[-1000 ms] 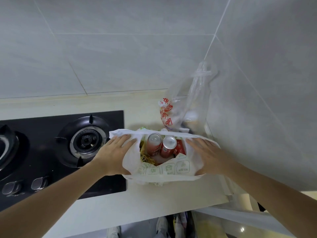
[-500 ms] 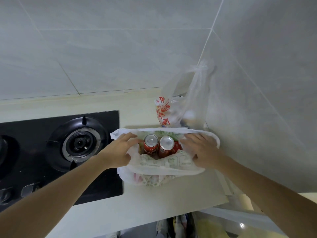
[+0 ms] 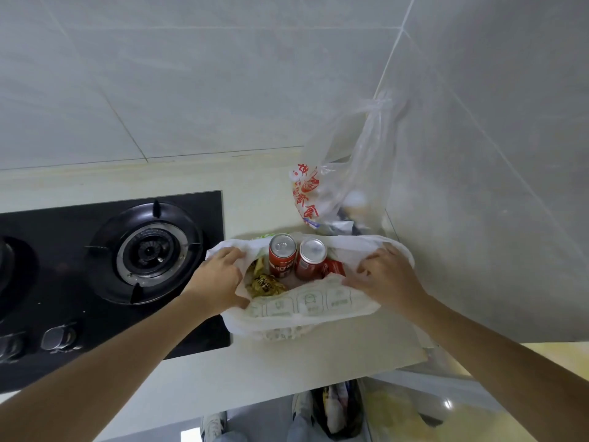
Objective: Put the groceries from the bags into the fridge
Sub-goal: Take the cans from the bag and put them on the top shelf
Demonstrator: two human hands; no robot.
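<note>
The person stands at the tabletop with both arms reaching forward to a white bag that sits just beside the gas stove. Each hand takes one side of the bag's mouth, apparently to spread it wide so the groceries inside can be seen and lifted out. The left hand curls over the left rim, its grip closed on the plastic, fingers hooked into the opening. The right hand does the same on the right rim, fingers bent and bunching the thin film beneath them. Between the hands, inside the bag, two red cans stand upright and touching, with a yellowish snack packet beside them on the left. Nothing has left the bag yet, so the unpacking looks barely begun. Behind it, near the corner of the tiled wall, a clear bag with red print stands tall, its handles knotted at the top.
</note>
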